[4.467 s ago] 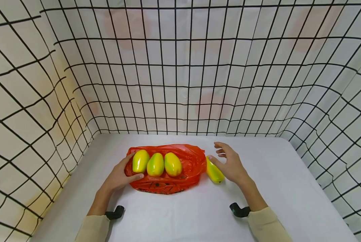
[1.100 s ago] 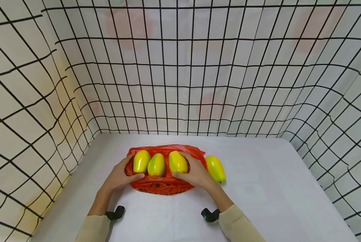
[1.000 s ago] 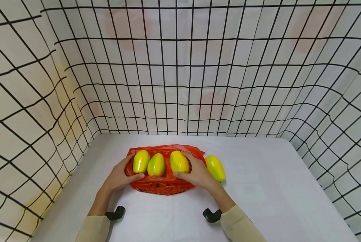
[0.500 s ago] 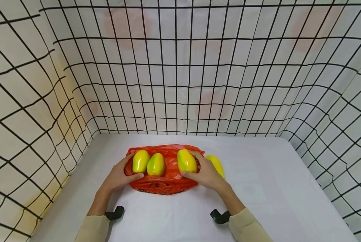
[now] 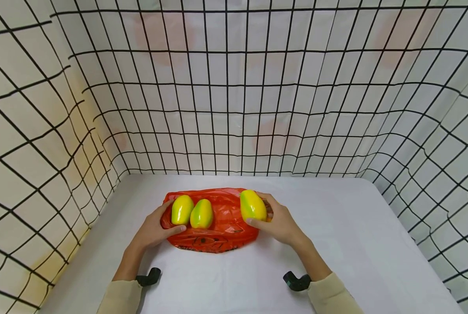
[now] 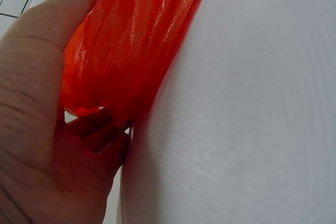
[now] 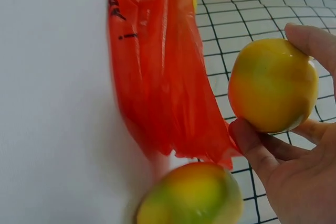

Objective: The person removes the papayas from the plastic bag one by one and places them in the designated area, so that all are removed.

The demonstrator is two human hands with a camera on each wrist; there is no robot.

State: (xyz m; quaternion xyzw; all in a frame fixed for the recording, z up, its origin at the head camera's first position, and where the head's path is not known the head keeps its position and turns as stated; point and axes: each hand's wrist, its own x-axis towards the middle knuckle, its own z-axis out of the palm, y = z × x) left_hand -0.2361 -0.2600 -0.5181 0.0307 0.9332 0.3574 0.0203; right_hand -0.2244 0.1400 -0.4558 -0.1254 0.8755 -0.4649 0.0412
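Observation:
A red plastic bag point(image 5: 226, 240) lies on the white table with its opening spread. Two yellow-green mangoes, a left one point(image 5: 182, 209) and a right one point(image 5: 201, 214), sit in its left half. My left hand point(image 5: 155, 224) grips the bag's left end, thumb in front and fingers behind, as the left wrist view shows at the red plastic point(image 6: 126, 40). Raised over the bag's right end is a third mango point(image 5: 252, 206), pinched between thumb and fingers of my right hand point(image 5: 281, 223). Below it, in the right wrist view, another mango point(image 7: 194, 198) lies beside the bag, mostly hidden in the head view.
The white table point(image 5: 359, 244) extends to both sides. White walls covered by black grid netting point(image 5: 226, 100) rise at the back, left and right. A black wrist-camera mount point(image 5: 296, 281) sits at the right wrist, and a similar mount point(image 5: 149, 277) at the left.
My right hand came from the right, took the rightmost mango in the bag, and has moved it right and upward to the bag's right end. My left hand has stayed put.

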